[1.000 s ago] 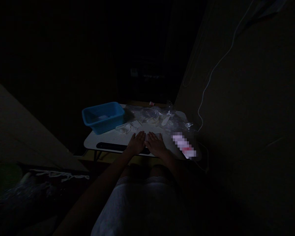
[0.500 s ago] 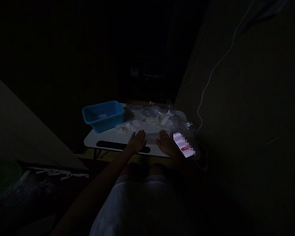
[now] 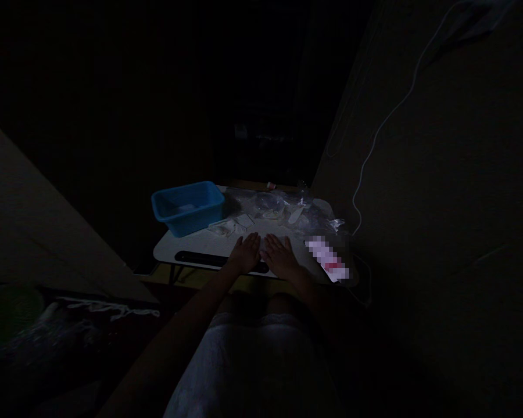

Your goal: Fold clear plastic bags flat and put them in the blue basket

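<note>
In dim light, my left hand [image 3: 246, 253] lies flat, fingers stretched out, near the front edge of a small white table [image 3: 165, 248]. My right hand [image 3: 279, 255] lies flat close beside it, fingers also stretched. Between and under the hands there seems to be a thin clear plastic piece, too dark to make out well. Just beyond my left hand are flat whitish packets [image 3: 226, 226]. Crumpled clear plastic bags [image 3: 305, 212] with pale flat pieces lie behind my right hand. A lit phone [image 3: 328, 258] rests to the right of it.
A blue plastic basin [image 3: 192, 210] stands at the table's back left, with something pale inside. A dark slot [image 3: 200, 258] runs along the front edge. A small red-and-white item [image 3: 271, 186] sits at the back. A white cable [image 3: 375, 136] hangs along the right wall.
My right hand has slid left toward my left hand, narrowing the gap between them. My left hand stays nearly in place. The view has shifted slightly.
</note>
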Motion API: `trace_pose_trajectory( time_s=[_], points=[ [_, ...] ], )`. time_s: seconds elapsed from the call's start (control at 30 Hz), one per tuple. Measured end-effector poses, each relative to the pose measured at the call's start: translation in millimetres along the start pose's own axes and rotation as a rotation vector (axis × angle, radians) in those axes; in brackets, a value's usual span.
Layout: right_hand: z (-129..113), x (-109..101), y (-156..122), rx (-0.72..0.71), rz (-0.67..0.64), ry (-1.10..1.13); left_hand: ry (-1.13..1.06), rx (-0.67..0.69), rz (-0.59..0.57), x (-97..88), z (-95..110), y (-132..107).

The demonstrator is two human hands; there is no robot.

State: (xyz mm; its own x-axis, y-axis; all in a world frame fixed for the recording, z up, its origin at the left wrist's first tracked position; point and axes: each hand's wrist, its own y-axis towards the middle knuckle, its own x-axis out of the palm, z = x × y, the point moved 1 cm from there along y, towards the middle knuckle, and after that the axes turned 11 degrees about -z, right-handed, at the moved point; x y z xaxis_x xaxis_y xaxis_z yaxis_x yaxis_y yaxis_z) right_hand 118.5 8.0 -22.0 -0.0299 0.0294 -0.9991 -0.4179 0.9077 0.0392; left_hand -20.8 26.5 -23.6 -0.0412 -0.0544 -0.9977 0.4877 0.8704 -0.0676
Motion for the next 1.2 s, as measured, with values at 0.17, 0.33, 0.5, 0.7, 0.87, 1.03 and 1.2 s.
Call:
trace_pose_trajectory(
  time_s=[0.17, 0.33, 0.5, 0.7, 0.87, 1.03, 1.2],
  points=[
    [6, 4, -1, 0.037, -0.033, 0.002, 0.007, 0.0, 0.015, 2.8, -1, 1],
    [27, 4, -11, 0.1, -0.006, -0.042, 0.004, -0.003, 0.039, 5.5, -1, 2],
    [39, 4, -14, 0.147, 0.021, -0.073, -0.015, 0.006, 0.048, 5.3, -2, 2],
    [41, 2, -15, 0.194, 0.046, -0.071, 0.0, -0.007, 0.022, 3.3, -1, 2],
    [43, -4, -16, 0.303, 0.097, -0.078, 0.0, -0.004, 0.022, 2.9, -1, 3],
    [24, -8, -9, 0.115, 0.103, -0.079, -0.011, 0.009, 0.049, 3.9, -1, 3],
    [3, 0, 3, -0.03, 0.004, -0.011, -0.012, 0.005, 0.024, 3.1, -2, 2]
  ],
)
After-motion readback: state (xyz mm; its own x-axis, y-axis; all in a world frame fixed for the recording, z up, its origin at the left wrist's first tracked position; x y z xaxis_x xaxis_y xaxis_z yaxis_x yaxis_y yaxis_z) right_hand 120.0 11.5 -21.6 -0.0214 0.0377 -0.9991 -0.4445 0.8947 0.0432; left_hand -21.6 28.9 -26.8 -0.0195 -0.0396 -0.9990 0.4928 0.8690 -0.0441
